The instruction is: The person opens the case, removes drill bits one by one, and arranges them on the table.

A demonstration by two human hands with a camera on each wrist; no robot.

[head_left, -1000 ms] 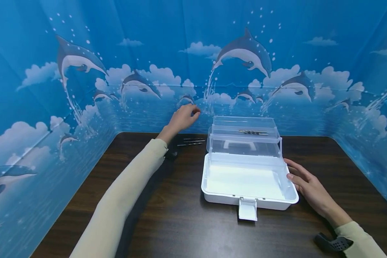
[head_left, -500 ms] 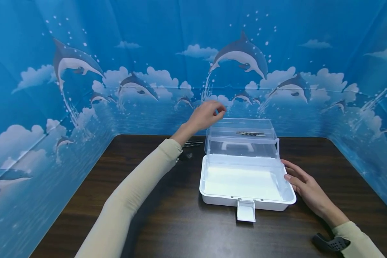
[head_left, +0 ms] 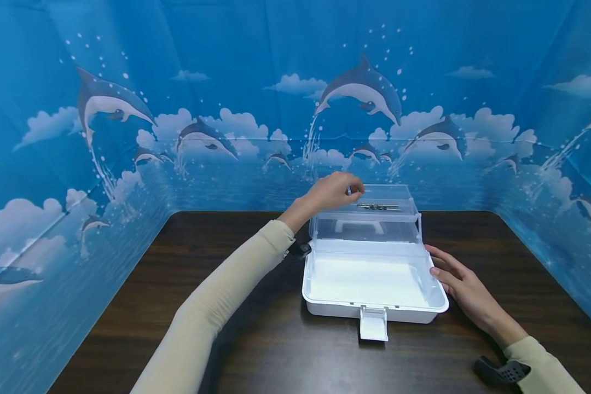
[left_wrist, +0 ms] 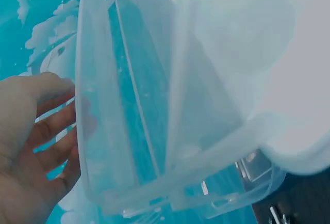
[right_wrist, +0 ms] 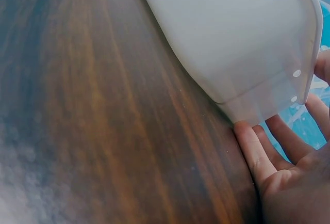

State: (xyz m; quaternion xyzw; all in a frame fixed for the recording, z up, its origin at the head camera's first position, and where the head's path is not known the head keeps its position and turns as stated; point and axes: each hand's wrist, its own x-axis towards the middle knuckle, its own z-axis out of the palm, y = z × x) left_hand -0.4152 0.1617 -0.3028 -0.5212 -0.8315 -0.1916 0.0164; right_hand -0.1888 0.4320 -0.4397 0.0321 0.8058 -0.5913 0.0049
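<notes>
A white storage box (head_left: 369, 276) stands unfolded on the table, its front latch (head_left: 373, 324) hanging down. Behind it rise translucent trays (head_left: 389, 191); several drill bits (head_left: 380, 207) lie in the upper one. My left hand (head_left: 336, 190) is at the upper left of the trays. In the left wrist view its loosely bent fingers (left_wrist: 56, 154) reach the tray edge, one fingertip showing through the plastic. My right hand (head_left: 465, 284) grips the box's right side, thumb at the rim. Up close, its fingers (right_wrist: 252, 149) lie against the outer wall near the bottom.
The dark wooden table (head_left: 202, 262) carries the box. A curtain printed with dolphins (head_left: 359, 85) surrounds its back and sides. Shiny metal rods (left_wrist: 276, 214) show at the lower edge of the left wrist view. A black wrist strap (head_left: 502, 372) is on the right wrist.
My left hand has moved right, from above the drill bits on the table to the upper left of the trays, and its arm now hides those bits. My right hand stays on the box.
</notes>
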